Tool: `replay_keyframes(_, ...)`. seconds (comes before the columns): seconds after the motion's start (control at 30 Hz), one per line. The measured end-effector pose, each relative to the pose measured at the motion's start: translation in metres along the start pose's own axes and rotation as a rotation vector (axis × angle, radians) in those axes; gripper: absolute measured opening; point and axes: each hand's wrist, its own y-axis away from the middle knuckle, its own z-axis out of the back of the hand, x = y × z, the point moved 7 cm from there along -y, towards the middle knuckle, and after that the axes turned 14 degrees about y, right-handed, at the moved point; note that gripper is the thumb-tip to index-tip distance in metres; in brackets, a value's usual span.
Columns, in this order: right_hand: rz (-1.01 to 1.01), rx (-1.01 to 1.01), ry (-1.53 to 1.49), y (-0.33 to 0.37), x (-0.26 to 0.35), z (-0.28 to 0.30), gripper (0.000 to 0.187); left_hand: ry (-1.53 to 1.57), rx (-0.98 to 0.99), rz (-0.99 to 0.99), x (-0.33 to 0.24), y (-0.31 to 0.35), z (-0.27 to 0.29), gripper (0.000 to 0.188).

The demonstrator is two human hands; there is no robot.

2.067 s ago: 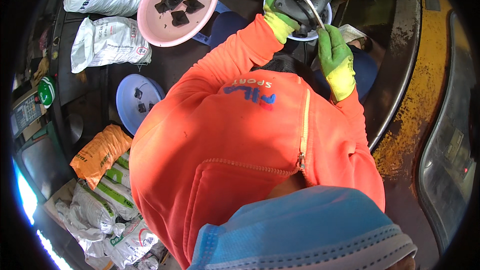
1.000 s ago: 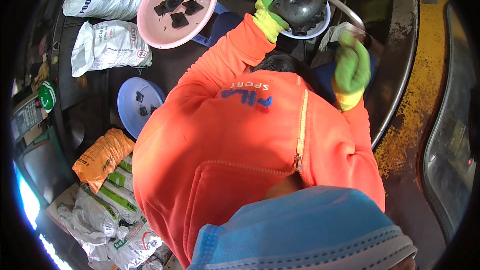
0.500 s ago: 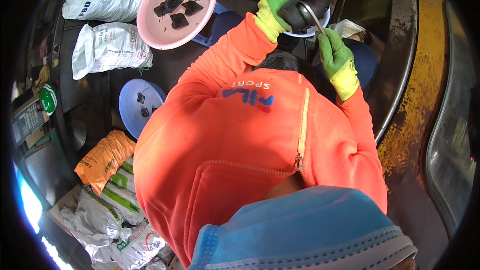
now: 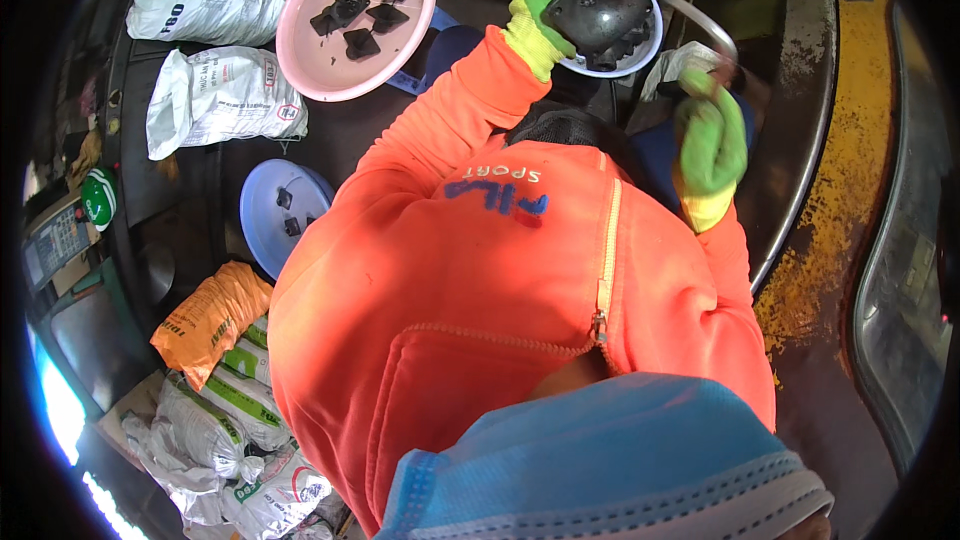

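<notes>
My left hand (image 4: 538,15), in a green and yellow glove, grips a black plastic part (image 4: 600,5) with a square flange and a hollow, rounded body. It holds the part over a white-and-blue basin (image 4: 652,35) with more black pieces in it. To the right, my right hand (image 4: 712,135), gloved alike, is apart from the part and smeared by motion. Its fingers look closed round the brownish end of a thin metal tool (image 4: 715,25), whose silvery length blurs into a curve. The tool's exact kind cannot be made out.
A pink basin (image 4: 425,50) with several black parts stands at the upper left, a blue basin (image 4: 255,225) below it. White sacks (image 4: 215,100) and an orange bag (image 4: 212,315) lie on the left. A rusty yellow metal edge (image 4: 820,190) runs down the right.
My right hand has drawn the metal tool away from the black part, moving right and towards me. The black part has turned in my left hand, so its flange now shows.
</notes>
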Motion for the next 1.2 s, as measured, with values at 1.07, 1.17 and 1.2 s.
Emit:
replay_keyframes(1.07,-0.038,0.064,-0.058,-0.002,0.007,-0.003,0.029,0.044,-0.031,-0.059,-0.027,-0.007,-0.006,0.029)
replay_keyframes(1.17,0.095,0.492,0.491,0.0,0.009,-0.039,0.028,0.082,0.028,-0.155,-0.029,-0.006,-0.015,0.033)
replay_keyframes(1.2,0.022,0.45,0.38,-0.002,0.01,-0.034,0.027,0.15,0.052,-0.117,-0.024,-0.006,-0.018,0.038)
